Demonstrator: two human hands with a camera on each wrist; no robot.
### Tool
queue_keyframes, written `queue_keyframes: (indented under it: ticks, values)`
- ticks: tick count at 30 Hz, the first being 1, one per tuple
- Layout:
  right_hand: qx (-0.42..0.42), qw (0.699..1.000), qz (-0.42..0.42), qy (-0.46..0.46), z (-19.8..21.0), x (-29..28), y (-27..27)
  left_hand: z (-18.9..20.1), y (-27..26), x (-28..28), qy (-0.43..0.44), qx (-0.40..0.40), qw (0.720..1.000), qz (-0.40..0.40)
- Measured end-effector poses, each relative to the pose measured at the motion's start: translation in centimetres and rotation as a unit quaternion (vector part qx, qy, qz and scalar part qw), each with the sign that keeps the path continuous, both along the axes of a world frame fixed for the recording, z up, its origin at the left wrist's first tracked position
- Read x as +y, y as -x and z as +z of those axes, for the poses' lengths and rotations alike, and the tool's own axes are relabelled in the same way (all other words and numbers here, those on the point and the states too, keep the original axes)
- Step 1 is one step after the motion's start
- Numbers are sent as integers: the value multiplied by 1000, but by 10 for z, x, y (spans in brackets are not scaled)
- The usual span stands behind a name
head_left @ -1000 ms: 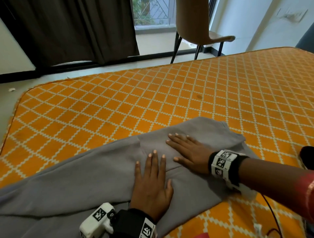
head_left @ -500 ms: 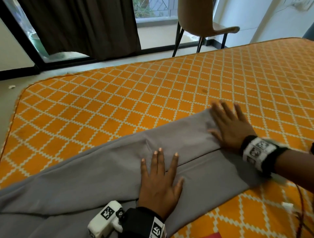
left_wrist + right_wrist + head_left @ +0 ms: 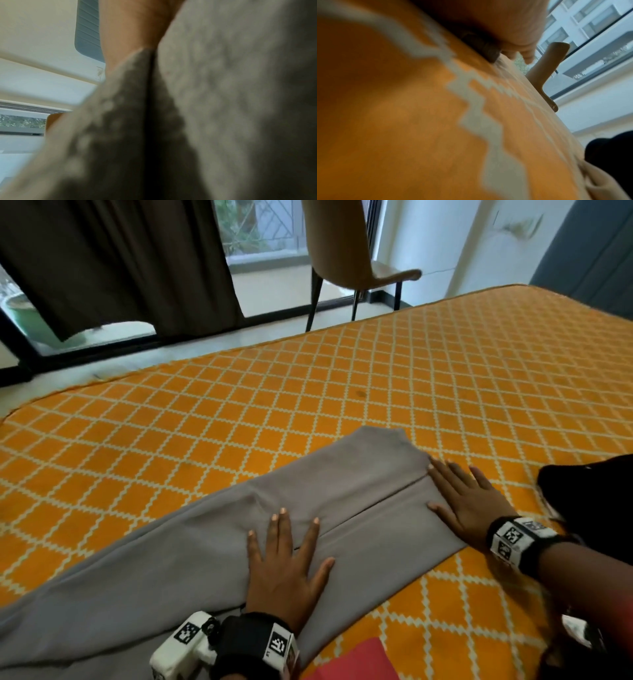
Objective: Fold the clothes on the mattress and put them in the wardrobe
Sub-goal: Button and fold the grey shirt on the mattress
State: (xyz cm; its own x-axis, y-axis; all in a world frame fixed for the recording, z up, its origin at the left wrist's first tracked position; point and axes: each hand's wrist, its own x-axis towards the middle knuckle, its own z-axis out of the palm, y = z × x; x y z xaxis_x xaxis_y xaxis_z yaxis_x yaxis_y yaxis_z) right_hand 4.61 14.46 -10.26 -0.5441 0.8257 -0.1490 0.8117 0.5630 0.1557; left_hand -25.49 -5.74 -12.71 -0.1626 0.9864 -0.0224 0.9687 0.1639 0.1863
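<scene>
Orange cloth with a white lattice pattern covers the mattress (image 3: pixel 411 378), which fills most of the head view and runs back toward a dark curtain (image 3: pixel 113 261) and a tan chair (image 3: pixel 342 244) standing by the window. Across its near part lies the grey garment (image 3: pixel 154 559), a long piece stretched from the lower left corner up to a folded end near the middle right; a straight fold edge runs lengthwise through that end. A black garment (image 3: pixel 589 501) sits on the mattress at the right edge, apart from the grey one. A pink-red patch (image 3: pixel 359 659) shows at the bottom edge, too cropped to identify. The left hand (image 3: pixel 286 570) lies palm down on the grey garment, fingers straight and spread apart, tips just short of the fold edge. The right hand (image 3: pixel 469 505) lies flat at the garment's folded end, fingers straight and fanned, partly on the grey cloth and partly on the mattress. Both wrists wear black bands with white coded tags. The wrist views are blurred: grey fabric in one, orange pattern in the other.
</scene>
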Motion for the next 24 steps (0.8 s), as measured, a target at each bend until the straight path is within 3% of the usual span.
queue_keyframes:
  ticks: [4,7,9,12,18,21,24]
  values:
    - [2,992,-124,2,11,-9,-2,5,-2,5,38,4,999,-2]
    - [105,977,-185,24,29,-1,-3,4,-3,7,59,-3,998,4]
    - [205,940,-255,94,40,8,-2,3,-4,6,57,-6,998,7]
    - [278,880,-318,219,35,19,-4,3,-4,5,48,3,999,17]
    - [347,857,-265,275,33,34,16,0,-4,7,69,27,996,47]
    - [385,824,-240,339,35,43,21,-3,-3,7,69,42,996,47]
    - [316,871,-132,353,38,39,32,-7,-2,6,71,55,995,36]
